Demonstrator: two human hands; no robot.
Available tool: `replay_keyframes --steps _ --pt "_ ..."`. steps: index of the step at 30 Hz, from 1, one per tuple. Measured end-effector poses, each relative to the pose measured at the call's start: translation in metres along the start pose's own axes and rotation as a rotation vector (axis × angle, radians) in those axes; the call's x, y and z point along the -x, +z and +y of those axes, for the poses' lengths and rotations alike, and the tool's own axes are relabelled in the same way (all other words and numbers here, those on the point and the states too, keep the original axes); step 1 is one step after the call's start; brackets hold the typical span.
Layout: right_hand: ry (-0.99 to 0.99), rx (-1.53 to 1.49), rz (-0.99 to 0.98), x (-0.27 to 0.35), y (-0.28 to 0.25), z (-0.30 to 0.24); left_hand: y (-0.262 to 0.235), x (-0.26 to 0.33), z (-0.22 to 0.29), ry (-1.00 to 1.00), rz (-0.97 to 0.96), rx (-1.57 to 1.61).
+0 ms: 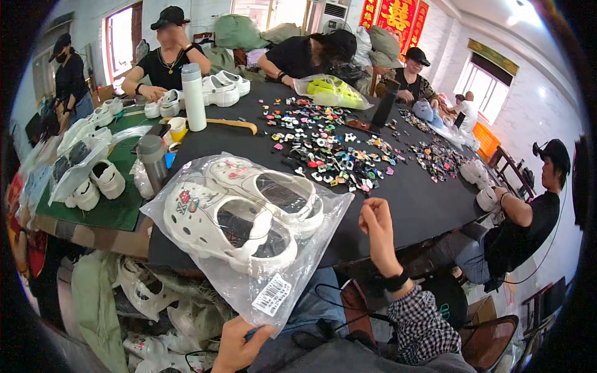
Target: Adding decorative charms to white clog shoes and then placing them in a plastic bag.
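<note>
At the near edge of the black table [429,202], a clear bag [314,264] slants toward me, its far part over the tabletop, its near end hanging out past the edge above the wearer's lap. Inside, a pair of white clogs [193,221], side by side, toes pointing far left, small coloured charms on the uppers.

Left hand [241,345]: enters low, near side. Thumb lies over the plastic, pinching the bag's near corner against the fingers, just below a white barcode label [272,295]. I cannot make out the fingertips under the film.

Right hand [377,227]: raised at the table edge, just right of the bag's right corner, apart from it as far as I can tell. Forearm rises from the near right in a checked sleeve [423,326], dark band [394,281] at the wrist. Fingers curl inward; I see nothing in them, and cannot tell whether thumb and fingertips press together.

Beyond the bag I note a wide scatter of loose charms [339,161]; to its left, a steel bottle [151,163] and a taller white bottle [194,102]. Far side: a co-worker bends over bagged yellow-green clogs [333,92].
</note>
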State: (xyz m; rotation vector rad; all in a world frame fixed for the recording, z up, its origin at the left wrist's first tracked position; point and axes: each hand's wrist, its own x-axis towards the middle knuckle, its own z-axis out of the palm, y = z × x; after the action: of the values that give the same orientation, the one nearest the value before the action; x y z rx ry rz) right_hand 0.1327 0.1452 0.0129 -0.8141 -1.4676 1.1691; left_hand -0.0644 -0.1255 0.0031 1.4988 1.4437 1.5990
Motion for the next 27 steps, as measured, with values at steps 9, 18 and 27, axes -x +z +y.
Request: replay_keyframes --steps 9,18,27 --pt "-0.772 0.576 -0.434 0.059 0.044 -0.030 0.000 0.006 0.001 -0.076 -0.017 -0.026" --pt "-0.596 0.778 -0.668 0.058 0.050 -0.024 -0.001 0.007 0.002 -0.085 -0.027 0.046" --pt "-0.720 0.512 -0.672 0.037 0.072 -0.057 -0.004 0.008 -0.012 -0.085 -0.155 0.045"
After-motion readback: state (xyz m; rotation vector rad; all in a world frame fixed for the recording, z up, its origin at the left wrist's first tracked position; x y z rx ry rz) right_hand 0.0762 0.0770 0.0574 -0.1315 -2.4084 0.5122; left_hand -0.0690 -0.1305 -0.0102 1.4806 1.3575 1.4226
